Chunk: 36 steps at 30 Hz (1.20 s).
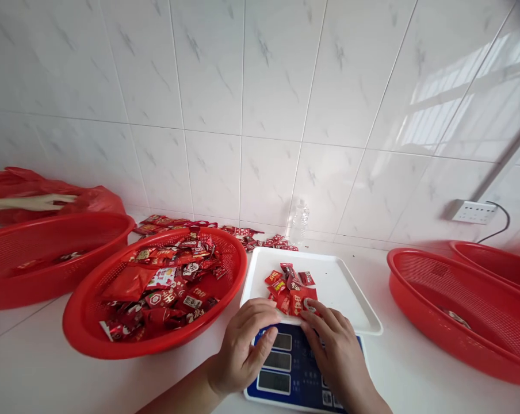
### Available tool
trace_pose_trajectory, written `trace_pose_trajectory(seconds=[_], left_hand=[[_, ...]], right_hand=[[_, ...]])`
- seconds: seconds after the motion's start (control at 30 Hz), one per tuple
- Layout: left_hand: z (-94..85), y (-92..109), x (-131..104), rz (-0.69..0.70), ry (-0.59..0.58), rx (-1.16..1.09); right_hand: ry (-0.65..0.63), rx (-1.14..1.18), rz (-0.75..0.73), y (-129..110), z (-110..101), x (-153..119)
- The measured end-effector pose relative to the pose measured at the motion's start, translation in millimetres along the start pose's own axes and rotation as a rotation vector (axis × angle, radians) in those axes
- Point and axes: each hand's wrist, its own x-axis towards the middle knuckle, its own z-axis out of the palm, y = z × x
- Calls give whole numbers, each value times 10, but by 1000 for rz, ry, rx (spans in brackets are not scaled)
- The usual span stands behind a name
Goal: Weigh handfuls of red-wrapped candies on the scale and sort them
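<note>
From the head camera I look down on a white countertop point(22, 362) against a pale, grey-veined tile wall point(208, 69). Right in front of me, a small pile of shiny red wrapped packets point(291, 290) lies near the front edge of a shallow white rectangular tray point(346, 293). The tray sits on an electronic scale with a blue panel point(303, 368) and dark displays.

I have the left hand point(245, 348) at the tray's front edge, fingers together and curved, thumb spread away from them, with nothing visible between. The right hand point(340, 348) arches over the front right of the pile, fingers bent and slightly parted, tips at the packets; I can't tell whether they grip one.

Left of the scale I see an oval red plastic basket point(156, 345) with a heap of red packets point(169, 287). Beyond it stands another red basket point(18, 290), and behind that a co-worker's hand point(48, 202) rests on a red plastic bag point(98, 198). A clear plastic bottle point(299, 221) stands by the wall, beside scattered red packets point(272, 241). A red perforated basket point(436, 339) is on the right.
</note>
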Motion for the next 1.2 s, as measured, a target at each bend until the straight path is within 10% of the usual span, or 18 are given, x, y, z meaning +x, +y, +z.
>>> trace_pose_trajectory(seconds=[0.47, 0.8, 1.2], left_hand=[[-63, 20, -38, 22, 11, -76], [-49, 55, -8, 63, -6, -56], [-10, 58, -22, 84, -1, -46]], right_hand=[[4, 206, 174, 49, -189, 364], [-245, 639, -45, -665, -354, 1397], [-531, 198, 265, 367, -59, 1027]])
